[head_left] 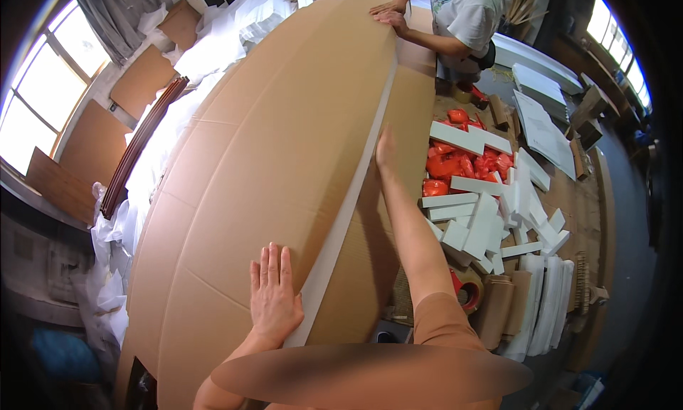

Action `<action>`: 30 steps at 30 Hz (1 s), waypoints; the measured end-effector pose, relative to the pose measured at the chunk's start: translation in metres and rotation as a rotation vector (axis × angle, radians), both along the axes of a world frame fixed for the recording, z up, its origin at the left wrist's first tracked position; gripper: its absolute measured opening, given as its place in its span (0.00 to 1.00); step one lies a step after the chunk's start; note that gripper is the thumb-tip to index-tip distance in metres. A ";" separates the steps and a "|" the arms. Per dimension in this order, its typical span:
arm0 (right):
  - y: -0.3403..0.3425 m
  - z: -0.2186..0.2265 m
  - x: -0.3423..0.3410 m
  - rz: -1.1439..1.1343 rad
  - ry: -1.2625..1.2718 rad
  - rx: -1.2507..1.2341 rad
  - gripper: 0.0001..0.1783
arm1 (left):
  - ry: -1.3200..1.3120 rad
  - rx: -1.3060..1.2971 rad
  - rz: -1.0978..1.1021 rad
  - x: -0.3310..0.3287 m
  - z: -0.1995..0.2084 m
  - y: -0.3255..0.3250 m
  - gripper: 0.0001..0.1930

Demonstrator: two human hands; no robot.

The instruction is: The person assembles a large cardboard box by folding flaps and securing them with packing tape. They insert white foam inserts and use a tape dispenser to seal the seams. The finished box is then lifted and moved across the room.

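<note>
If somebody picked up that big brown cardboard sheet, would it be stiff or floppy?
Probably a bit bendy: the large brown cardboard sheet has creases on its left side, where it might fold. It looks like plain cardboard, so maybe light for its size. It may sag, stretching from the person's left hand to a co-worker's hands.

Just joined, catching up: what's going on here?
Someone has their left hand flat on a large cardboard sheet, with the right hand beside the pale strip along its edge. At the far end, a co-worker's hands rest on the cardboard too. White blocks and red bundles lie to the right.
</note>
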State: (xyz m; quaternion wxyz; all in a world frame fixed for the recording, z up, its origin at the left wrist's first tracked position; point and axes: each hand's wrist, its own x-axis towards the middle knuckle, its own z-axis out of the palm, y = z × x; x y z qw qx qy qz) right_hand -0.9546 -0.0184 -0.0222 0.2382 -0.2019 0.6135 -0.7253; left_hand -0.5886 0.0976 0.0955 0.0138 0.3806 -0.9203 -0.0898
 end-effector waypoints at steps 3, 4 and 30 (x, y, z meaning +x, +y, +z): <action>-0.029 0.051 -0.012 -0.124 0.215 0.061 0.45 | -0.019 0.015 -0.011 -0.004 0.003 -0.001 0.48; -0.037 0.057 -0.007 -0.131 0.282 0.119 0.47 | -0.027 0.022 -0.012 -0.004 0.003 0.000 0.47; 0.108 -0.087 0.272 -0.061 0.081 -0.051 0.32 | 0.070 -0.009 -0.039 -0.007 0.000 0.001 0.49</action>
